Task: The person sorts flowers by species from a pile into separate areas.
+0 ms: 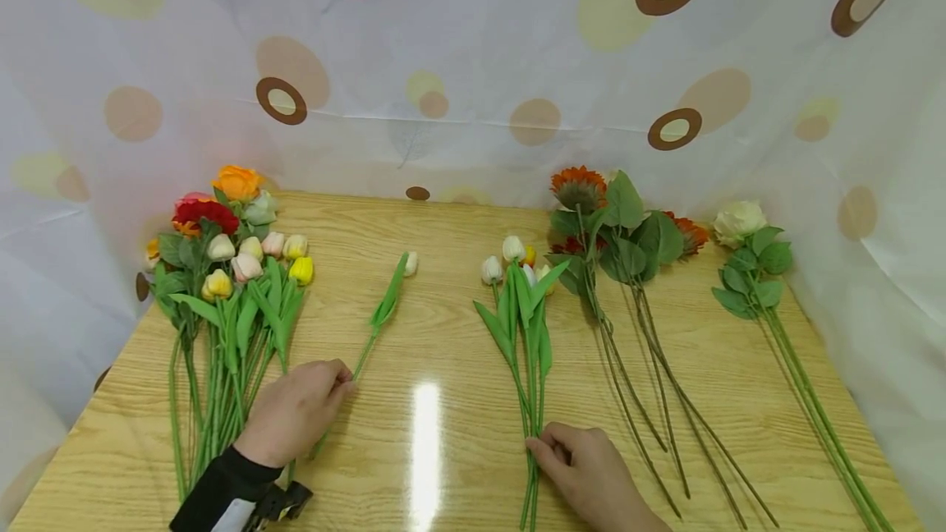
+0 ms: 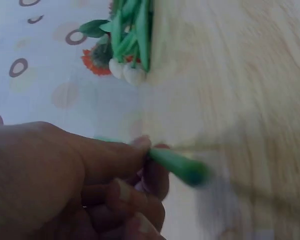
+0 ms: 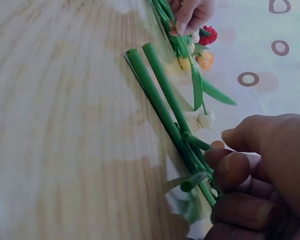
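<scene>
My left hand (image 1: 299, 409) pinches the green stem of a single white tulip (image 1: 388, 298) between thumb and fingers. The left wrist view shows the cut end of that stem (image 2: 180, 166) poking out past the fingertips. A small bunch of white and yellow tulips (image 1: 528, 314) lies right of centre, heads toward the back. Low on its stems, my right hand (image 1: 591, 470) holds with curled fingers. In the right wrist view several stem ends (image 3: 157, 90) lie by those fingers, and some contact is hidden behind them.
At the left lies a large mixed pile of tulips and roses (image 1: 236, 302). Orange and red flowers (image 1: 580, 187) with long thin stems are right of the bunch, and a white rose (image 1: 739, 224) lies farther right. A patterned cloth (image 1: 473, 64) hangs behind the wooden table (image 1: 443, 335).
</scene>
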Available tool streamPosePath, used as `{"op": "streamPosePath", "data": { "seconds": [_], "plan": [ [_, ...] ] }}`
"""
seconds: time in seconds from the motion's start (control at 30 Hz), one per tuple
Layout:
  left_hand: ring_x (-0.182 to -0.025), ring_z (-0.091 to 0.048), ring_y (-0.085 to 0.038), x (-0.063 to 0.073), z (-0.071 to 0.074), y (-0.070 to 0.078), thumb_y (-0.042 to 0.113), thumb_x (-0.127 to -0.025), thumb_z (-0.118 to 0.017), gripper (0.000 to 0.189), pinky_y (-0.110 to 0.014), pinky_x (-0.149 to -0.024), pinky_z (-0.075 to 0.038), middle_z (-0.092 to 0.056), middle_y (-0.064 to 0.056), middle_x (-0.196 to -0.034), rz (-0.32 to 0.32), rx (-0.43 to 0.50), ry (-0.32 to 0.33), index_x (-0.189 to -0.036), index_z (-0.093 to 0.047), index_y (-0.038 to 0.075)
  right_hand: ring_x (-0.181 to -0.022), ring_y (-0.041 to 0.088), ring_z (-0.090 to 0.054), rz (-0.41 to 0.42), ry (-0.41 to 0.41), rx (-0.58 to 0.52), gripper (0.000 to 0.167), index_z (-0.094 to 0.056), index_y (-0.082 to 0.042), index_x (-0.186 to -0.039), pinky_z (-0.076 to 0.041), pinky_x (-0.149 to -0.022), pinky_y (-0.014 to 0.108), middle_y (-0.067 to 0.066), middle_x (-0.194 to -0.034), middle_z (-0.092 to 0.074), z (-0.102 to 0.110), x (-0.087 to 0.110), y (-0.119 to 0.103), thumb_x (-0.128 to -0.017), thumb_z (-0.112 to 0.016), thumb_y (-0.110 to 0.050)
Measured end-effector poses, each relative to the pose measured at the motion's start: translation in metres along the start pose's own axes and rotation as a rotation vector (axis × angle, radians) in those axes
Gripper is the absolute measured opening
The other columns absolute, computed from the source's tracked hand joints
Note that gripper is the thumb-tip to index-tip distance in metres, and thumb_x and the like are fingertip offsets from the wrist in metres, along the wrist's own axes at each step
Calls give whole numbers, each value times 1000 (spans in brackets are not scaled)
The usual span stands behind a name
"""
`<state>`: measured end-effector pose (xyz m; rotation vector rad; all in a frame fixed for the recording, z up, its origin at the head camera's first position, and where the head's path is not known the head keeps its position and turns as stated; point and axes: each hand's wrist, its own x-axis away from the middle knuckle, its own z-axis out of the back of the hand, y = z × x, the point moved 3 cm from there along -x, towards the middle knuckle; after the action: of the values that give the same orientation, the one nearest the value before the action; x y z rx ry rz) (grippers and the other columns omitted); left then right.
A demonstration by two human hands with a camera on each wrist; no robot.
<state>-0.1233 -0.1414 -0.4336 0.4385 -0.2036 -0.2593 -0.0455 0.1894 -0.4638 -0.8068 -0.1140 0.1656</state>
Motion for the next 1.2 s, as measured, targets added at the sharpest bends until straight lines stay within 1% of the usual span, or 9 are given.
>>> {"op": "streamPosePath", "data": {
  "seconds": [0.17, 0.3, 0.4, 0.53, 0.67, 0.8, 0.87, 1.0, 1.2],
  "plan": [
    [-54, -44, -7, -3, 2, 16, 19, -91, -62, 4, -26, -51, -34, -57, 11, -76, -50, 179, -26, -92, -65, 18, -38, -2, -27, 45, 65, -45, 31, -51, -28, -62, -28, -38, 17, -15, -46, -34, 1, 3, -1, -92, -57, -35],
    [-53, -42, -6, -6, -1, 37, 23, -90, -62, 4, -24, -51, -35, -59, 11, -76, -167, 299, -60, -91, -64, 20, -41, -5, -29, 184, 92, -81, 27, -54, -26, -67, -30, -38, 17, -18, -50, -36, -2, 4, -8, -93, -58, -25],
    [-51, -44, -6, -8, -7, 54, 29, -90, -62, 8, -23, -49, -36, -61, 8, -76, -230, 424, -115, -89, -64, 21, -43, -8, -29, 294, 96, -109, 23, -56, -23, -71, -30, -38, 14, -20, -53, -37, -6, 4, -14, -93, -59, -17],
    [-49, -52, -13, -8, -17, 78, 32, -89, -63, 12, -24, -46, -40, -64, -1, -78, -260, 633, -218, -88, -65, 20, -46, -12, -29, 410, 42, -194, 18, -60, -15, -76, -31, -38, 11, -17, -54, -40, -13, 3, -25, -91, -59, -6],
    [-46, -52, -14, -7, -24, 99, 32, -87, -65, 12, -24, -43, -41, -65, -4, -79, -279, 755, -254, -85, -64, 20, -48, -15, -29, 541, -57, -278, 14, -61, -7, -83, -32, -39, 9, -9, -53, -45, -21, 3, -39, -89, -57, 5],
    [-42, -48, -11, -7, -28, 113, 34, -86, -66, 15, -23, -41, -38, -64, 1, -76, -314, 791, -251, -83, -64, 20, -48, -16, -27, 633, -85, -286, 15, -60, -5, -84, -30, -39, 6, -7, -51, -44, -25, 2, -48, -87, -56, 9],
    [-42, -48, -11, -7, -29, 115, 36, -86, -66, 16, -22, -40, -37, -64, 4, -73, -328, 779, -246, -84, -64, 21, -47, -16, -26, 652, -80, -278, 15, -60, -5, -82, -29, -38, 5, -8, -50, -44, -26, 2, -49, -86, -57, 10],
    [-42, -49, -11, -7, -32, 115, 40, -85, -64, 17, -22, -41, -36, -63, 4, -68, -333, 730, -226, -84, -64, 23, -46, -16, -26, 633, -61, -273, 17, -59, -6, -79, -27, -36, 5, -8, -48, -43, -24, 3, -50, -84, -59, 11],
    [-50, -55, -9, -8, -31, 107, 43, -88, -61, 18, -24, -45, -40, -64, 8, -77, -312, 640, -149, -92, -64, 26, -48, -15, -29, 584, 2, -255, 21, -61, -7, -77, -28, -38, 6, -9, -50, -45, -9, 5, -57, -81, -60, 14]
  ]
}}
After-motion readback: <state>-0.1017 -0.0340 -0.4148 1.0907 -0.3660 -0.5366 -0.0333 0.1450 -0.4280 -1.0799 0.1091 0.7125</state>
